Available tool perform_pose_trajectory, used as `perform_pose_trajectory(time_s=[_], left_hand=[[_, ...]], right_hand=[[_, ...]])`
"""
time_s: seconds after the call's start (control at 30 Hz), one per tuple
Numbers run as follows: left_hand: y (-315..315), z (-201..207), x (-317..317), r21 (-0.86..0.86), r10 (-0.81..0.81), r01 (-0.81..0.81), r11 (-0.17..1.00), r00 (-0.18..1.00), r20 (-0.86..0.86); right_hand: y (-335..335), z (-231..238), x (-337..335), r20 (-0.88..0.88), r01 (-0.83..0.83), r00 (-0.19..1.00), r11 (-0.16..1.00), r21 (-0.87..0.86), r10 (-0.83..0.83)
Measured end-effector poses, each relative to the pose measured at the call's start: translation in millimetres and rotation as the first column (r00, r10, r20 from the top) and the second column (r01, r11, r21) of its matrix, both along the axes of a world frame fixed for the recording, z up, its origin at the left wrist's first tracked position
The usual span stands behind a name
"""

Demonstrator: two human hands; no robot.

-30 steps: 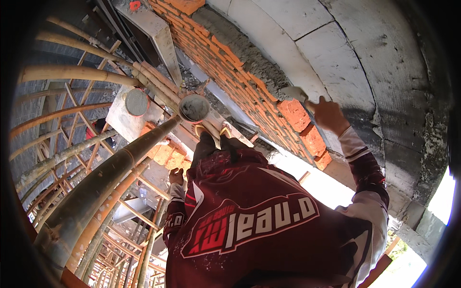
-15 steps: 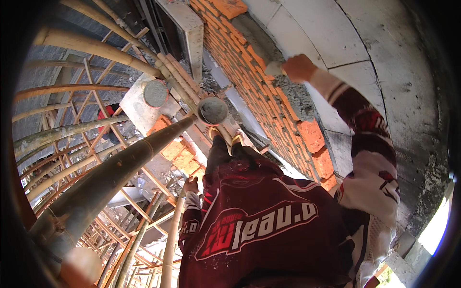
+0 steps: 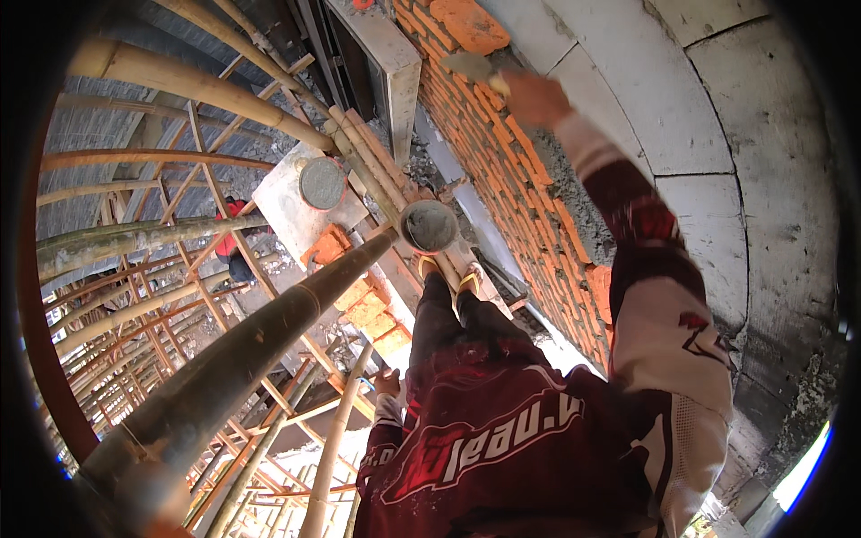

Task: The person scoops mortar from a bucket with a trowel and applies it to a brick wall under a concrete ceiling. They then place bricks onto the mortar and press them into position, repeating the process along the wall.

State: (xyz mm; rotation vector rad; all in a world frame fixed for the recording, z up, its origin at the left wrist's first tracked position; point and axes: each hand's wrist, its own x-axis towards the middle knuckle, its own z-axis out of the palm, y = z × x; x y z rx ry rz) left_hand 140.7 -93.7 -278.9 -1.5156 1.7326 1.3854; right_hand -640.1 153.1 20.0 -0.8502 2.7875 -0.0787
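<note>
My right hand (image 3: 536,97) reaches out to the upper middle and is closed on the handle of a trowel (image 3: 468,65). The trowel blade lies over the top of an orange brick wall (image 3: 502,166), close to a brick (image 3: 468,25) at the far end. Wet grey mortar (image 3: 578,193) covers the wall top behind my hand. My left hand (image 3: 387,382) hangs low beside my thigh, near an upright bamboo pole (image 3: 336,444). Its fingers are too small and shadowed to read.
A bucket of mortar (image 3: 429,226) stands just beyond my feet, and a second mortar container (image 3: 323,184) rests on a pale board (image 3: 280,193). Loose bricks (image 3: 368,309) lie left of my legs. A thick bamboo pole (image 3: 260,314) crosses the left side. Below is a person in red (image 3: 235,240).
My right hand has moved the trowel farther along the wall top, toward the brick at the far end. The view has shifted a little; my left hand still hangs at my side.
</note>
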Motion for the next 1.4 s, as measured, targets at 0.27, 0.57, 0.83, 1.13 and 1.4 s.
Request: perform_pose_trajectory(time_s=[0.27, 0.57, 0.83, 1.13, 1.4], left_hand=[[1.9, 19.2, -101.9, -0.084, -0.344, 0.344, 0.935, 0.939, 0.020], [23.6, -98.8, -232.8, 0.102, -0.216, 0.213, 0.972, 0.976, 0.013], [32.2, -279.5, -331.4, -0.031, -0.141, 0.139, 0.990, 0.988, -0.061], [26.6, -408.4, -385.0, 0.209, 0.720, -0.689, 0.694, 0.660, -0.215], [32.6, -381.9, -393.2, 0.158, 0.717, -0.702, 0.694, 0.693, -0.071]], right_hand=[[49.5, -163.5, 211.9, 0.649, 0.300, 0.627, 0.902, 0.309, -0.431], [1.4, -366.9, 284.6, 0.737, 0.207, 0.550, 0.919, 0.335, -0.393], [-90.8, -564.0, 191.9, 0.664, 0.049, 0.701, 0.946, 0.320, -0.261], [-123.3, -609.8, 269.4, 0.554, -0.684, 0.638, 0.724, 0.087, 0.536], [42.7, -539.3, 250.3, 0.542, -0.112, 0.840, 0.969, 0.222, -0.027]])
